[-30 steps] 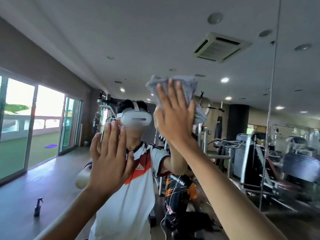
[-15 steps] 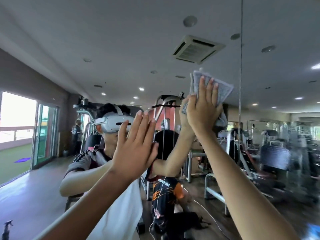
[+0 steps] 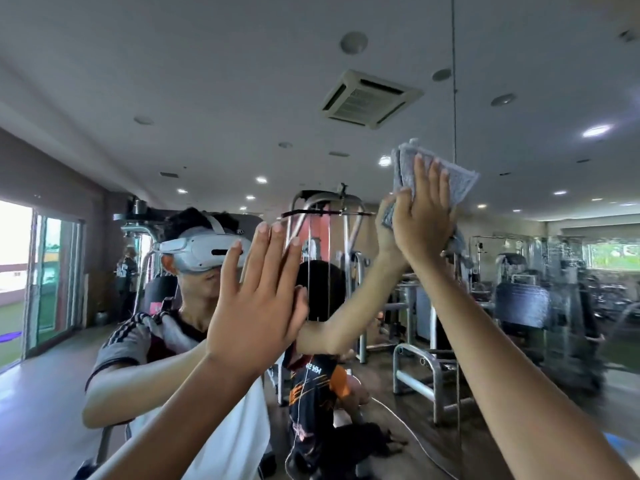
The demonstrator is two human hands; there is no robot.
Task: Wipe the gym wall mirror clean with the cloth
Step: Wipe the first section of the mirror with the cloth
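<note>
The wall mirror fills the whole view and reflects the gym and a person wearing a headset. A folded grey cloth lies flat on the glass high up, just right of a vertical seam between mirror panels. My right hand presses the cloth to the glass with straight, spread fingers. My left hand is raised lower and to the left, palm forward with fingers straight, holding nothing and close to the glass.
Reflected in the mirror are weight machines, a cable machine frame, sliding glass doors on the left and a second person crouched low. A ceiling air vent shows above.
My right hand has slid the cloth to the right across the mirror, up to the panel seam. My view and left hand have shifted right with it.
</note>
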